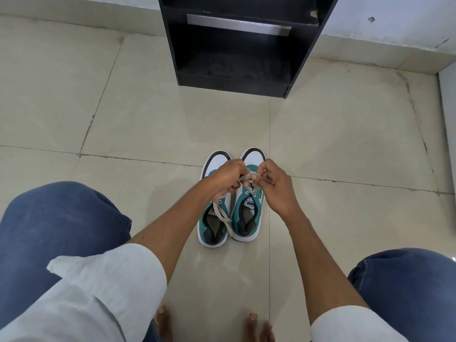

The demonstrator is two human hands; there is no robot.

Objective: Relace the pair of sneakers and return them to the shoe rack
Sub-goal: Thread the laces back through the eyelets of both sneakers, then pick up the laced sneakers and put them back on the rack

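Observation:
Two teal and white sneakers stand side by side on the floor, toes pointing away from me: the left sneaker (pixel 214 225) and the right sneaker (pixel 249 218). Above the right sneaker's tongue my left hand (pixel 228 177) and my right hand (pixel 275 186) meet, both pinching its beige lace (pixel 248 176), which loops between my fingertips. A loose beige lace (pixel 222 215) trails over the left sneaker's opening. My hands hide the front eyelets of both sneakers.
A black shoe rack (pixel 237 43) with open shelves stands on the tiled floor (pixel 148 124) straight ahead, against the white wall. My knees in blue jeans flank the view and my bare toes (pixel 254 322) show at the bottom.

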